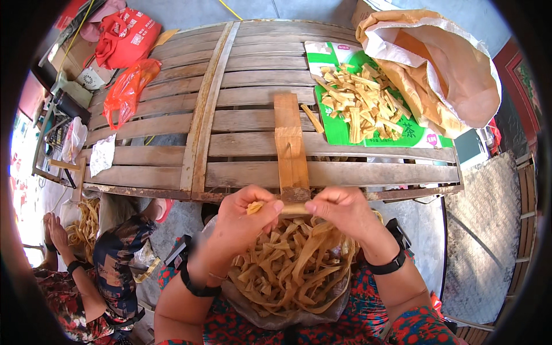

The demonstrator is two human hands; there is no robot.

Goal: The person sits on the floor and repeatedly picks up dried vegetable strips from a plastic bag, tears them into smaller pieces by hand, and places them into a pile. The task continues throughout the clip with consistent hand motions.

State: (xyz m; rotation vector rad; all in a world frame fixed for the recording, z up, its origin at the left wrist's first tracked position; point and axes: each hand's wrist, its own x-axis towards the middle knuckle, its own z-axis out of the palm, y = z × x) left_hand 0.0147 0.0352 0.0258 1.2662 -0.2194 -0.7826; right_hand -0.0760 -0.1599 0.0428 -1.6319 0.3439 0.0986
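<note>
Between my two hands, just off the near end of a wooden block [292,158], a short tan dried strip [294,209] is stretched level. My left hand [244,215] pinches its left end with thumb and fingers; a folded yellowish piece [255,207] also shows in that hand. At the other end, my right hand [345,211] grips the strip between thumb and forefinger. Below them, a heap of similar tan strips [287,261] fills a plastic-lined container [259,316] on my lap.
Short cut pieces [365,103] are piled on green cardboard [339,133] atop the slatted table [247,141]. A brown paper sack [425,75] stands behind. Red bags [127,37] and crumpled foil [103,155] lie left. A co-worker's hand [56,233] is beside another strip heap [87,221].
</note>
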